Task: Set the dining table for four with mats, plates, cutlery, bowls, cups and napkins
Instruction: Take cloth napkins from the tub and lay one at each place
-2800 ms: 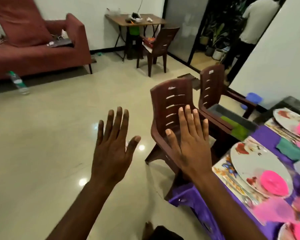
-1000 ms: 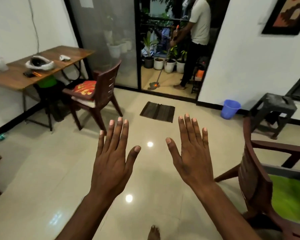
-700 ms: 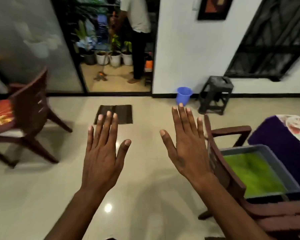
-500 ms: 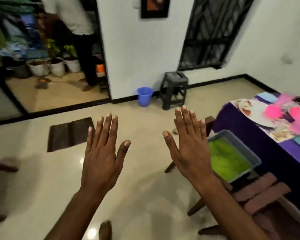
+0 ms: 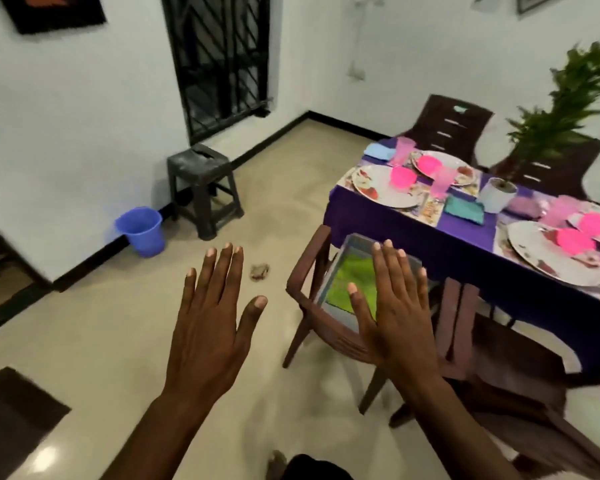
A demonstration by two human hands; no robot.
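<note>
Both empty: left hand and right hand flat, fingers straight, up in the air. Just past the right hand, a gray tray on a brown chair. Further right, the table with plates, pink bowls, cups, napkins. Might bump the chair and tip the tray.

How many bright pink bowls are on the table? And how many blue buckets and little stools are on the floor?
pink bowls: 4
blue bucket: 1
stool: 1
Total: 6
</note>
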